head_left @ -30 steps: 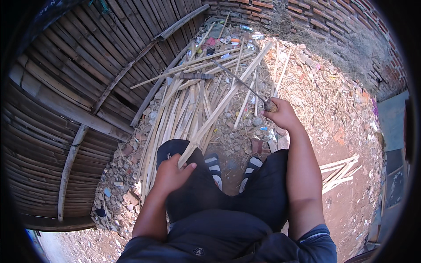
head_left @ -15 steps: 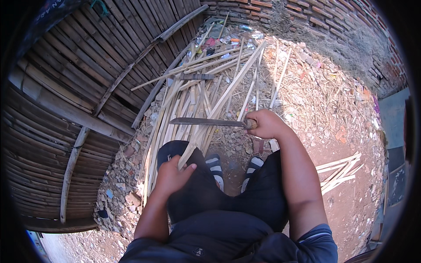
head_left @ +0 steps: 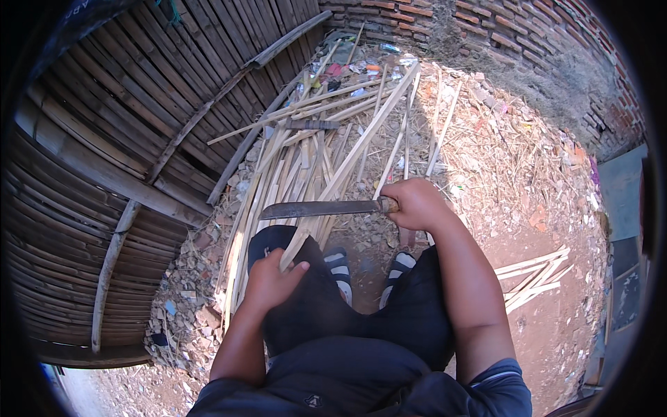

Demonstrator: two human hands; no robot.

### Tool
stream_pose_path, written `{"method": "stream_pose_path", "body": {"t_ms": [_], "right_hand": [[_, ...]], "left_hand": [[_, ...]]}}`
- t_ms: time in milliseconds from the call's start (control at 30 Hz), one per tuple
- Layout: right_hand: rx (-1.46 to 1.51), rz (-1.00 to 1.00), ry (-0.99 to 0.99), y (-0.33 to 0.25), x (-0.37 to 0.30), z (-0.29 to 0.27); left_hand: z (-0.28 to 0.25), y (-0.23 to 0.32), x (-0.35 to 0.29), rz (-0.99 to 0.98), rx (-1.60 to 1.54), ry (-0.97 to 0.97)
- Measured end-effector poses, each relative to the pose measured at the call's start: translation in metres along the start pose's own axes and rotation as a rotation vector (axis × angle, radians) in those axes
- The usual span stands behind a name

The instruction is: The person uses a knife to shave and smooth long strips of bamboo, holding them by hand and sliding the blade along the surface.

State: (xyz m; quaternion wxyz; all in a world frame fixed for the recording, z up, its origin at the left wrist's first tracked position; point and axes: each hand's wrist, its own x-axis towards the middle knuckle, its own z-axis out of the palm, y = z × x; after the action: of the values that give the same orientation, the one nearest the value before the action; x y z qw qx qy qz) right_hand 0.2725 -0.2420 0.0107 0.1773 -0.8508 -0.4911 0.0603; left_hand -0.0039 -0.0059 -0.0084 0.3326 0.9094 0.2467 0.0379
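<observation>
My right hand [head_left: 415, 203] grips the wooden handle of a long dark machete [head_left: 316, 208], whose blade lies level and points left, resting across a long split bamboo strip [head_left: 361, 142]. That strip runs from my left knee up toward the far rubble. My left hand [head_left: 272, 279] is closed on the strip's near end, on my left knee. I sit with dark trousers and striped sandals [head_left: 339, 267] showing below the blade.
A pile of split bamboo strips [head_left: 278, 174] lies ahead. A woven bamboo fence [head_left: 104, 139] stands at left, a brick wall [head_left: 528, 35] at the back. More strips [head_left: 535, 274] lie at right on dirt strewn with shavings and rubble.
My right hand has swung the machete down from raised and pointing away to lying level across the strip, blade to the left. My left hand has kept its hold.
</observation>
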Motion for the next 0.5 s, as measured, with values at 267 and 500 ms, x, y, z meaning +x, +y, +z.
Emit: {"method": "stream_pose_path", "body": {"t_ms": [267,500], "right_hand": [[0.044,0.509,0.179,0.029,0.0,-0.014],[0.072,0.149,-0.01,0.01,-0.004,-0.006]], "left_hand": [[-0.001,0.0,0.002,0.008,0.039,-0.005],[0.0,0.002,0.002,-0.017,0.011,-0.022]]}}
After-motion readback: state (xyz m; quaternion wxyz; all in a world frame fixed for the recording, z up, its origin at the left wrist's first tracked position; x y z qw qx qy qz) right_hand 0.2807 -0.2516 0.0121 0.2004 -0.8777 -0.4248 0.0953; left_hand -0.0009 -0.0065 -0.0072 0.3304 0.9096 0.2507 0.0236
